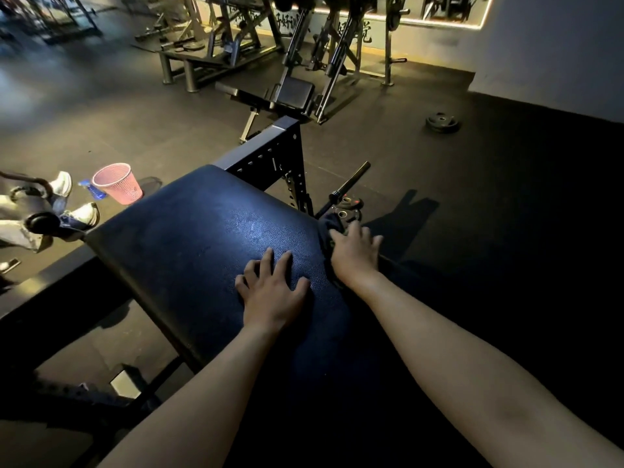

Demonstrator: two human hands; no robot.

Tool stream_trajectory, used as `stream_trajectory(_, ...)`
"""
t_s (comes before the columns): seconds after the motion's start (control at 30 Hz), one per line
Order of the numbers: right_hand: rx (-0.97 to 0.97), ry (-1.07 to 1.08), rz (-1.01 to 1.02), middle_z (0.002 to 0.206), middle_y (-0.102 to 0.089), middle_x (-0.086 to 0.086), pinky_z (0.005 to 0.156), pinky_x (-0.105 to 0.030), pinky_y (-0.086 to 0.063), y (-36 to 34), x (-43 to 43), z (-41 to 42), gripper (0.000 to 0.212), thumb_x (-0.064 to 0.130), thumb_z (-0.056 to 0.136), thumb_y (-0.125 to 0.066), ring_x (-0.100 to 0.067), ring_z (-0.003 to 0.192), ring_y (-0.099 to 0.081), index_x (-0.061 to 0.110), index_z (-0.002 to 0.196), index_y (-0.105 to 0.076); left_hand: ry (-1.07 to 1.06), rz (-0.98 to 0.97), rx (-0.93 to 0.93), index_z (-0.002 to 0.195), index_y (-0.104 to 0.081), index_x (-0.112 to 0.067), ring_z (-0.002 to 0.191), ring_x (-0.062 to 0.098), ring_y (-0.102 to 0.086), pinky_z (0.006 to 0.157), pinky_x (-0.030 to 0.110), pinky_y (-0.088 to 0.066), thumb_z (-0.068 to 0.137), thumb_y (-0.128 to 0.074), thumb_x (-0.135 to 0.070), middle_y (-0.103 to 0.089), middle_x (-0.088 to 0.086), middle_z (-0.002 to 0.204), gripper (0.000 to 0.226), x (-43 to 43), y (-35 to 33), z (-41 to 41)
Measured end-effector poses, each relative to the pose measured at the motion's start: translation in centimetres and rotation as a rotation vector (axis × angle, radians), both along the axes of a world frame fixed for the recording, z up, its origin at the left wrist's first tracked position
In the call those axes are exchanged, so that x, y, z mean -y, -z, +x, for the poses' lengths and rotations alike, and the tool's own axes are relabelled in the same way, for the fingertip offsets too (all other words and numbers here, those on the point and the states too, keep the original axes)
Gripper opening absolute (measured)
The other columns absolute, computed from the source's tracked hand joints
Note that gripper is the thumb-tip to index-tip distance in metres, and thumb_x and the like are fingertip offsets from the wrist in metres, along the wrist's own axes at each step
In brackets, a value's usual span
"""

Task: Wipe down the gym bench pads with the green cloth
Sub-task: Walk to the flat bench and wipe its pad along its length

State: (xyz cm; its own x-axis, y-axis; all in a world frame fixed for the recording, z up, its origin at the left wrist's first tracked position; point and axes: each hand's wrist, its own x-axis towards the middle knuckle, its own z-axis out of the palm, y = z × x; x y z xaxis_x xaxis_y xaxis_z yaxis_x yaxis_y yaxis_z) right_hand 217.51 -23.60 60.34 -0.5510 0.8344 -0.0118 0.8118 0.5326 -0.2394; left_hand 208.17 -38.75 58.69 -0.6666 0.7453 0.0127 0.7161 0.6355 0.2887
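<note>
- Left hand: grip apart, fingers spread flat on the one bench pad.
- Right hand: grip apart, fingers pressing the one cloth, which looks dark in this light, against the pad's right edge.
- One pink basket on the floor, left of the pad; contents cannot be told. One blue spray bottle just beside it.
- One weight plate on the floor, far right.

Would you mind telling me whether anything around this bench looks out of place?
A weight plate lies alone on the open floor, away from any rack, and a blue bottle lies flat beside the pink basket. The bench pad itself looks intact.
</note>
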Motion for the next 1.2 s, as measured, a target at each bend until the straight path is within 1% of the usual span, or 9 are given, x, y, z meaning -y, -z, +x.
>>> stream_trajectory(0.23,0.043,0.186,-0.061,0.128,-0.043,-0.015,0.104,-0.047,-0.03,-1.6,3.1,7.3,0.033,0.028,0.093,-0.051,-0.038,0.119,-0.045,0.021,0.125,-0.058,0.067,0.009,0.065,0.149,-0.036,-0.038,0.147,0.026,-0.013,0.115,0.05,-0.007,0.093,-0.045,-0.058,-0.021,0.0,0.164,0.06,1.4,-0.9,0.3)
stream_trajectory(0.33,-0.368,0.198,-0.333,0.13,-0.046,-0.019,0.106,-0.035,-0.036,-2.6,4.5,6.8,0.045,0.009,0.09,-0.045,-0.037,0.12,-0.049,0.017,0.132,-0.061,0.136,0.126,0.196,0.148,-0.044,-0.03,0.144,0.024,-0.03,0.117,0.045,-0.018,0.097,-0.047,-0.053,-0.039,0.001,0.156,0.056,1.6,-1.4,1.7)
stream_trajectory(0.5,-0.938,-0.01,-0.654,0.137,-0.057,-0.001,0.108,-0.029,-0.043,-4.6,8.9,6.2,0.054,-0.001,0.091,-0.049,-0.01,0.125,-0.053,0.027,0.136,-0.057,0.104,0.555,0.733,0.14,-0.05,-0.027,0.114,0.015,-0.062,0.101,0.038,-0.05,0.097,-0.055,-0.05,-0.065,0.001,0.125,0.049,2.8,-4.6,5.2)
stream_trajectory(0.67,-1.283,0.005,-1.084,0.128,-0.061,-0.01,0.093,-0.038,-0.054,-6.7,11.2,6.1,0.071,-0.013,0.073,-0.037,-0.028,0.116,-0.061,0.03,0.12,-0.068,0.005,0.632,1.134,0.128,-0.058,-0.02,0.103,0.023,-0.07,0.089,0.041,-0.056,0.079,-0.075,-0.05,-0.068,0.011,0.119,0.06,5.9,-5.9,4.4)
stream_trajectory(0.77,-1.277,-0.005,-0.969,0.127,-0.059,-0.007,0.096,-0.037,-0.053,-7.7,12.9,5.3,0.076,-0.015,0.065,-0.038,-0.025,0.114,-0.059,0.03,0.118,-0.07,-0.04,0.595,1.009,0.108,-0.064,-0.008,0.081,0.014,-0.069,0.071,0.027,-0.055,0.093,-0.068,-0.032,-0.069,0.017,0.101,0.029,7.9,-6.2,3.8)
stream_trajectory(0.87,-1.193,0.01,-0.837,0.117,-0.061,-0.005,0.08,-0.025,-0.054,-8.3,14.3,4.6,0.072,-0.018,0.071,-0.037,-0.021,0.1,-0.061,0.025,0.118,-0.069,-0.23,0.684,0.558,0.097,-0.07,-0.008,0.099,0.017,-0.058,0.089,0.029,-0.048,0.091,-0.067,-0.038,-0.057,0.006,0.107,0.031,9.7,-6.3,2.3)
stream_trajectory(0.93,-1.159,0.044,-0.821,0.112,-0.064,-0.005,0.079,-0.022,-0.056,-8.7,14.8,4.5,0.063,-0.018,0.076,-0.036,-0.02,0.104,-0.063,0.017,0.117,-0.07,-0.228,0.727,0.477,0.091,-0.067,-0.008,0.091,0.016,-0.055,0.079,0.028,-0.046,0.094,-0.062,-0.035,-0.059,0.005,0.096,0.028,11.3,-6.9,1.9)
stream_trajectory(1.07,-0.996,-0.011,-0.671,0.105,-0.068,0.001,0.089,-0.025,-0.054,-9.4,16.0,4.1,0.046,-0.007,0.086,-0.04,-0.013,0.101,-0.063,0.014,0.112,-0.071,-0.324,0.83,0.674,0.101,-0.062,-0.016,0.084,0.016,-0.062,0.07,0.024,-0.049,0.096,-0.062,-0.031,-0.066,0.003,0.093,0.015,13.5,-7.8,1.1)
stream_trajectory(1.2,-0.781,-0.163,-0.596,0.106,-0.066,-0.004,0.077,-0.028,-0.057,-9.4,16.9,2.9,0.052,0.0,0.084,-0.046,-0.017,0.094,-0.065,0.026,0.125,-0.064,-0.306,0.935,0.879,0.113,-0.057,-0.013,0.08,0.011,-0.062,0.056,0.014,-0.05,0.098,-0.061,-0.027,-0.062,-0.001,0.094,0.021,14.0,-9.0,0.6)
